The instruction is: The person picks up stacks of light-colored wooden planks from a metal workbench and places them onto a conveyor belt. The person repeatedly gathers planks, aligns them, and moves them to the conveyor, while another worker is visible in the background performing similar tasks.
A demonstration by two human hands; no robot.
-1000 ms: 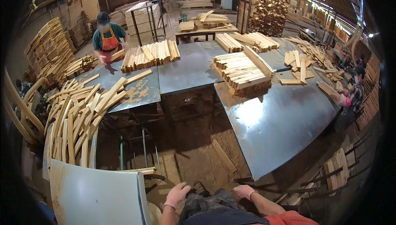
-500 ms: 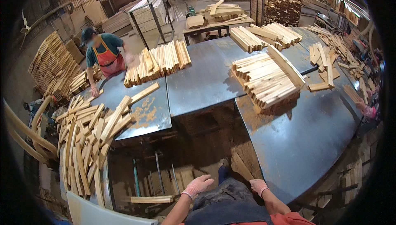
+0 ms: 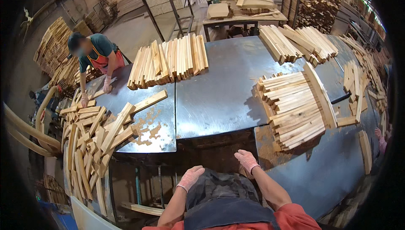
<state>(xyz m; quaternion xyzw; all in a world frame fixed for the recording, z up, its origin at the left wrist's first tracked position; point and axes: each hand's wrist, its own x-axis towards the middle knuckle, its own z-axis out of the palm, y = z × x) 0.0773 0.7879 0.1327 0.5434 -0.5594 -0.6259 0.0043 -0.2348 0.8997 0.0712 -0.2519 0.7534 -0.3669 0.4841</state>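
My left hand point(image 3: 192, 177), in a pale pink knitted glove, hovers in front of my dark apron point(image 3: 228, 207) with its fingers loosely stretched and nothing in them. My right hand point(image 3: 247, 161), gloved alike, reaches forward near the corner of the right-hand metal tabletop point(image 3: 308, 175). It too is empty, fingers extended. The nearest wood to it is a neat stack of wooden strips point(image 3: 295, 107), with a longer board point(image 3: 320, 95) standing along its right end. Left of me lies a jumbled heap of wooden strips point(image 3: 90, 141).
A co-worker point(image 3: 99, 55) leans over the far left, hands on strips. Rows of strips point(image 3: 166, 61) and another bundle point(image 3: 278, 42) stand along the far edge of the metal table point(image 3: 215, 90). Sawdust point(image 3: 147, 131) lies near the heap. Another person's hand point(image 3: 381, 139) shows far right.
My right hand has risen and moved forward from beside my leg toward the table. My left hand has shifted slightly left and up. The co-worker has bent lower, both hands now at the strips.
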